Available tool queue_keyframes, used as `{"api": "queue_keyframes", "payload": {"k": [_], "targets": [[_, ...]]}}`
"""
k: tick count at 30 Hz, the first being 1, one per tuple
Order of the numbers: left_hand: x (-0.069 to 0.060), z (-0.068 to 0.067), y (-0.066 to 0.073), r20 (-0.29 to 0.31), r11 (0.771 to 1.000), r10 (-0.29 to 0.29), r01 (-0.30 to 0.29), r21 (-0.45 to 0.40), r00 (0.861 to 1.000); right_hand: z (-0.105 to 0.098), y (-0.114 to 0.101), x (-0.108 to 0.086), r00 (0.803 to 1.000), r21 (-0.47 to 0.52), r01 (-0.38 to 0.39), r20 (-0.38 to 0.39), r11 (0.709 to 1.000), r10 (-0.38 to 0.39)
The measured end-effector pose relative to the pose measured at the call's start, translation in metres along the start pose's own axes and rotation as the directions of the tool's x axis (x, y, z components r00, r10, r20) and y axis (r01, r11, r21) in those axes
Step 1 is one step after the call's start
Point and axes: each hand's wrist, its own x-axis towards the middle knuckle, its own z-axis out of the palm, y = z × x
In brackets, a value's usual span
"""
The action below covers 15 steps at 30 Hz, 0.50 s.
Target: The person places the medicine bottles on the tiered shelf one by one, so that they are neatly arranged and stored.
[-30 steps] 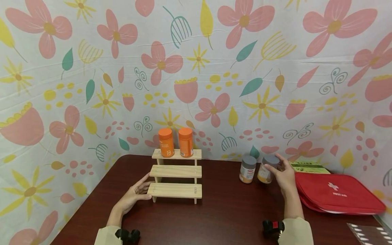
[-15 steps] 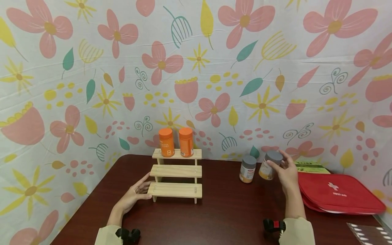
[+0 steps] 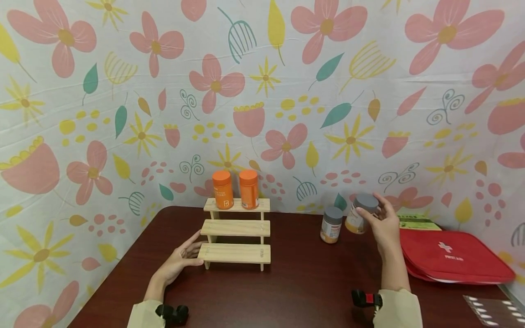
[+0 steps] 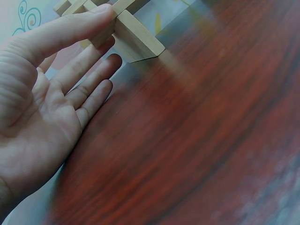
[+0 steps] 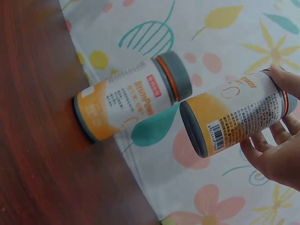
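Observation:
My right hand (image 3: 384, 223) grips a grey-capped vitamin bottle (image 3: 357, 219) near its cap, thumb on one side and fingers on the other. In the right wrist view this vitamin bottle (image 5: 234, 115) has an orange and white label with a barcode, and its base is off the table. A matching bottle (image 3: 331, 225) stands on the table just left of it. My left hand (image 3: 176, 264) touches the left side of a three-step wooden rack (image 3: 234, 253). In the left wrist view, the thumb of the left hand (image 4: 61, 89) rests against the wood and the other fingers are extended.
Two orange bottles, one left (image 3: 223, 191) and one right (image 3: 249, 190), stand on the rack's top step. A red first aid bag (image 3: 459, 257) lies at the right, a green-yellow box (image 3: 418, 222) behind it. A clear plastic sheet (image 3: 490, 312) is at lower right. Floral cloth (image 3: 287, 91) hangs behind.
My right hand has raised the vitamin bottle off the table, away from the matching bottle's base level. My left hand stays at the rack.

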Motion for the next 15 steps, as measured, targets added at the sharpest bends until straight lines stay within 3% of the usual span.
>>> {"api": "queue_keyframes", "payload": {"k": [8, 15], "targets": [[0.001, 0.0, -0.001, -0.036, 0.999, -0.032, 0.031, -0.008, 0.999, 0.004, -0.012, -0.009, 0.999, 0.097, 0.038, -0.009, 0.995, -0.038], [0.002, 0.001, 0.0, -0.038, 1.0, -0.028, 0.028, -0.007, 0.999, 0.008, -0.019, -0.012, 0.998, 0.1, 0.065, 0.007, 0.993, -0.066]]}}
